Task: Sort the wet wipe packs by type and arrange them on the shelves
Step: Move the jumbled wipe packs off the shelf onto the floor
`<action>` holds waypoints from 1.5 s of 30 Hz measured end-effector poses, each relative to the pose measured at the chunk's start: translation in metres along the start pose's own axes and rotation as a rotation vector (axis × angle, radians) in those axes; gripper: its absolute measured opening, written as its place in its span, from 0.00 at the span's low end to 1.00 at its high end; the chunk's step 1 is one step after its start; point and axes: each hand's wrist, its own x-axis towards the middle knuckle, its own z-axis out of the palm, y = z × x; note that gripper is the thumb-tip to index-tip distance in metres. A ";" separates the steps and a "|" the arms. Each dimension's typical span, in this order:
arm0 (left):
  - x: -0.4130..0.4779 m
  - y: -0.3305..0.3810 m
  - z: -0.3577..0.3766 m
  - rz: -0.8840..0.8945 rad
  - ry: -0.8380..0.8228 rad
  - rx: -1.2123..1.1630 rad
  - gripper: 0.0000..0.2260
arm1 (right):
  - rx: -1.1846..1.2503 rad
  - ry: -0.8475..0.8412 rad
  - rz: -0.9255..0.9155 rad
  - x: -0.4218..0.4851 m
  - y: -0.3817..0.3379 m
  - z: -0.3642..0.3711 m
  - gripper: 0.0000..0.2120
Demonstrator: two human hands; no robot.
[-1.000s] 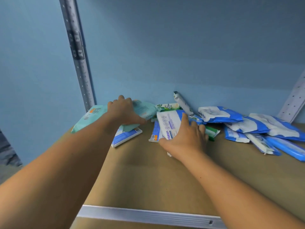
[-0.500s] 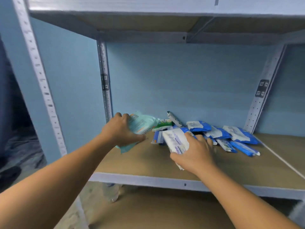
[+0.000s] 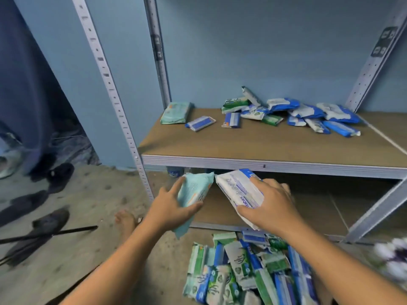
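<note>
My left hand [image 3: 170, 208] grips a pale teal wipe pack [image 3: 193, 194] in front of the lower shelf opening. Beside it my right hand [image 3: 269, 205] holds a white pack with blue print [image 3: 240, 189]. The two packs almost touch at their top corners. On the upper shelf board [image 3: 253, 148] lie another teal pack [image 3: 176, 112], two small blue packs [image 3: 200, 123], and a loose heap of blue-white and green packs [image 3: 308, 115]. A pile of mixed wipe packs [image 3: 244, 271] lies on the floor below my arms.
The lower shelf board [image 3: 308, 208] sits behind my hands. Metal uprights [image 3: 114, 100] frame the rack, with a diagonal brace [image 3: 374, 212] at the right. Dark shoes [image 3: 59, 175] and a thin black rod [image 3: 55, 233] lie on the concrete floor to the left. A bare foot [image 3: 125, 221] shows near the rack.
Both hands lifted their packs off the upper shelf and carried them down to the level of the lower shelf. The view pulled back and tilted down, revealing the floor pile.
</note>
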 end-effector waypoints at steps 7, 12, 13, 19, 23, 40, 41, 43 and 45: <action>0.022 -0.108 0.114 -0.331 -0.217 -0.020 0.43 | -0.022 -0.313 0.118 0.026 0.011 0.140 0.39; 0.047 -0.144 0.175 -0.526 -0.253 -0.055 0.42 | 0.009 -0.478 0.223 0.058 0.011 0.244 0.41; 0.051 -0.149 0.186 -0.546 -0.246 -0.049 0.42 | 0.021 -0.501 0.252 0.062 0.012 0.262 0.43; 0.071 -0.177 0.243 -0.631 -0.232 0.006 0.42 | -0.048 -0.563 0.298 0.081 0.026 0.344 0.43; 0.072 -0.192 0.277 -0.596 -0.206 -0.011 0.40 | -0.129 -0.569 0.133 0.075 0.042 0.371 0.36; 0.068 -0.173 0.245 -0.412 -0.335 -0.067 0.34 | -0.228 -0.798 0.098 0.062 0.047 0.322 0.31; 0.068 -0.162 0.234 -0.366 -0.323 -0.071 0.33 | -0.207 -0.757 0.091 0.059 0.046 0.309 0.30; 0.067 -0.135 0.212 -0.247 -0.277 -0.072 0.30 | -0.162 -0.652 0.051 0.057 0.044 0.281 0.28; 0.069 -0.105 0.182 -0.154 -0.217 -0.069 0.28 | -0.111 -0.532 0.004 0.060 0.041 0.248 0.26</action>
